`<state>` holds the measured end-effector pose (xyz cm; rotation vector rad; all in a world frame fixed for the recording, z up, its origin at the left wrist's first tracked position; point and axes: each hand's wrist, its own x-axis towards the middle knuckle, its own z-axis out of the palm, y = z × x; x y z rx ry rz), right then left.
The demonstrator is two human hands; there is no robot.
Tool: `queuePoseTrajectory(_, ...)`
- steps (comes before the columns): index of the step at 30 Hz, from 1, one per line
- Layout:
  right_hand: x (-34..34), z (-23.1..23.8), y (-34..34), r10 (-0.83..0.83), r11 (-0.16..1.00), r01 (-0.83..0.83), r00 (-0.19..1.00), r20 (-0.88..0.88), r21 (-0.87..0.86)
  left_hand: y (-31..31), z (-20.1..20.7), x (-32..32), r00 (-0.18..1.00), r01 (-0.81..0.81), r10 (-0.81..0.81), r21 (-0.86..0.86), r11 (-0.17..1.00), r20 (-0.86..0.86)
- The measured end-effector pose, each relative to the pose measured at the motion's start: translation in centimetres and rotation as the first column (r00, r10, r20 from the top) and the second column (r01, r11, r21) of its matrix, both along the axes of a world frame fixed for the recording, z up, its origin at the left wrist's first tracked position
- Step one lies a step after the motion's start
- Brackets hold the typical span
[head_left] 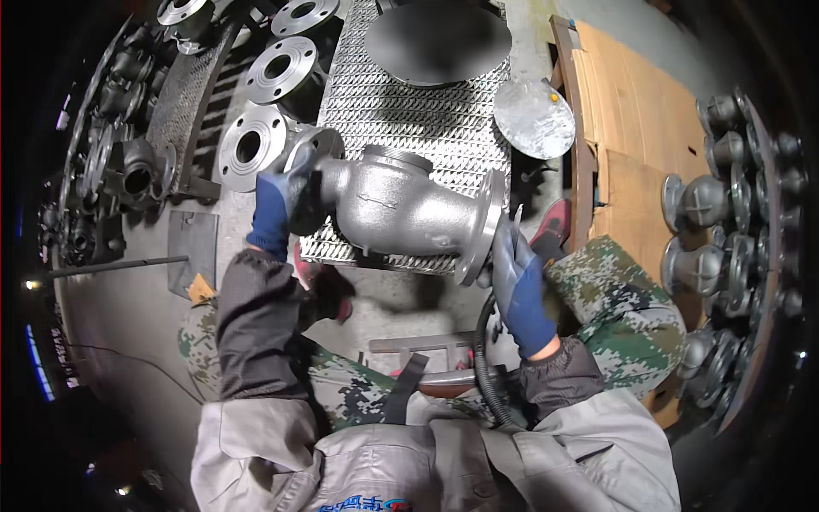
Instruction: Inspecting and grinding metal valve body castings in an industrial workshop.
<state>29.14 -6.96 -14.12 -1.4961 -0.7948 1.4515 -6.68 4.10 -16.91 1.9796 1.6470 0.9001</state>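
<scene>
A silver-grey cast valve body with a flange at each end and a round opening on top lies across the near end of a textured metal bench. My left hand, in a blue and grey glove, grips its left flange, and the fingers are partly hidden. At the other end, my right hand, gloved alike, holds against the outer side of the right flange. A thin pointed piece shows by its fingertips; I cannot tell what it is. Below that hand, a black ribbed hose runs down toward my lap.
Several flanged castings stand left of the bench. More valve bodies fill a rack at far left and line the right side. A round metal plate lies by the bench's right edge, near a cardboard-covered surface. A blurred disc covers the far end.
</scene>
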Motion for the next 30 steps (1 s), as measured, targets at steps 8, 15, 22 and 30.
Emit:
queuePoseTrajectory(8,4.0,8.4,8.0,0.174,0.721,-0.585,0.670,0.721,0.370,4.8,3.6,3.3,0.924,-0.077,0.193,-0.334,0.939,0.330)
queuePoseTrajectory(15,1.1,7.8,13.2,0.357,0.307,-0.927,0.324,0.876,0.217,4.6,2.8,3.0,0.904,-0.085,0.219,-0.350,0.933,0.367)
queuePoseTrajectory(22,0.3,5.8,14.6,0.322,0.086,-0.974,0.227,0.919,0.210,4.2,0.1,1.3,0.921,-0.162,0.268,-0.348,0.923,0.283)
queuePoseTrajectory(30,-0.6,6.3,14.9,0.284,0.064,-0.996,0.080,0.956,0.065,4.4,-0.7,0.8,0.919,-0.127,0.225,-0.297,0.946,0.324)
